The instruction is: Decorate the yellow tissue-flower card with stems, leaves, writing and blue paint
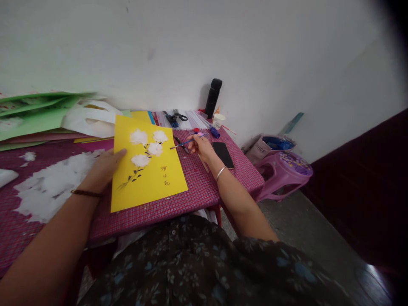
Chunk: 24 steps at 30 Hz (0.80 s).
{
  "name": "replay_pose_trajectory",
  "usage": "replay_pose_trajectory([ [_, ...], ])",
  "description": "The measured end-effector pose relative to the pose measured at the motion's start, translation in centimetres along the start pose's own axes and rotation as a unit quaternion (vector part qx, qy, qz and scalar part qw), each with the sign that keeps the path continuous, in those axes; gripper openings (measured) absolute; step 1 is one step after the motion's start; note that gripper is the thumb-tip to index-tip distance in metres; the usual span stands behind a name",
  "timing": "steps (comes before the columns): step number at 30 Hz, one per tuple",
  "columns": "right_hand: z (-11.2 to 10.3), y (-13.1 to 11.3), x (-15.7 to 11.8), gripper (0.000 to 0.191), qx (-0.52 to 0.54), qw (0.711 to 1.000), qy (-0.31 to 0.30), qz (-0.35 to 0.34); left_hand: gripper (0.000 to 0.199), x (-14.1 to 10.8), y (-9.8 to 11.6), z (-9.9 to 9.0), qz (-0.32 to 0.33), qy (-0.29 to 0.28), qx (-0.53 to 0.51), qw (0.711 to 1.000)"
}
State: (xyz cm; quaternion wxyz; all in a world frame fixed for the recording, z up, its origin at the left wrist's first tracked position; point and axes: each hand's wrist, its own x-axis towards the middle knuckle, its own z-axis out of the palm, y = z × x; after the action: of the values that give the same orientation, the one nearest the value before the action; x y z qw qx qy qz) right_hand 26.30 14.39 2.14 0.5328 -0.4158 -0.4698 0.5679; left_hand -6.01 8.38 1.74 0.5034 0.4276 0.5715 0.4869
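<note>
A yellow sheet (148,182) bears several fluffy white flowers, dark painted stems and leaves, and written characters at its lower right. My left hand (106,168) grips the sheet's left edge, thumb on the front and the other fingers hidden behind it. Between the fingers of my right hand (200,146) is a thin blue paintbrush (185,143). Its dark tip points left, near the right edge of the sheet. White tissue-like pieces (60,180) lie in a pile on the table to the left.
The checked tablecloth (200,187) carries a black bottle (213,97), white cup (218,120), scissors (178,115), dark notebook (223,154) and blue object (214,132). Green sheets (41,119) are stacked at the left. A pink stool (274,170) stands beyond the table's right end.
</note>
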Motion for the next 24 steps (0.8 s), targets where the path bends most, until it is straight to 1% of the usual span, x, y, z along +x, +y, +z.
replay_pose_trajectory([
  [5,-0.04,0.23,0.05,0.031,0.001,1.000,-0.005,-0.006,0.017,0.14,-0.03,0.05,-0.006,-0.004,-0.007,1.000],
  [8,-0.01,0.29,0.17,0.031,0.002,1.000,0.005,-0.008,0.017,0.21,-0.01,0.12,-0.006,0.000,-0.009,1.000],
  [13,0.19,0.16,0.29,0.031,0.016,0.998,0.053,-0.029,0.024,-0.05,0.01,0.34,0.001,-0.004,-0.013,1.000],
  [18,0.08,-0.27,0.11,0.033,0.059,0.991,0.099,-0.063,0.029,-0.10,-0.04,0.43,0.012,-0.012,-0.019,1.000],
  [20,-0.08,-0.44,0.05,0.031,0.088,0.989,0.099,-0.065,0.029,0.02,-0.10,0.40,0.013,-0.011,-0.020,1.000],
  [24,-0.28,-0.54,0.05,0.026,0.114,0.990,0.064,-0.045,0.029,0.18,-0.20,0.24,0.014,-0.008,-0.017,1.000],
])
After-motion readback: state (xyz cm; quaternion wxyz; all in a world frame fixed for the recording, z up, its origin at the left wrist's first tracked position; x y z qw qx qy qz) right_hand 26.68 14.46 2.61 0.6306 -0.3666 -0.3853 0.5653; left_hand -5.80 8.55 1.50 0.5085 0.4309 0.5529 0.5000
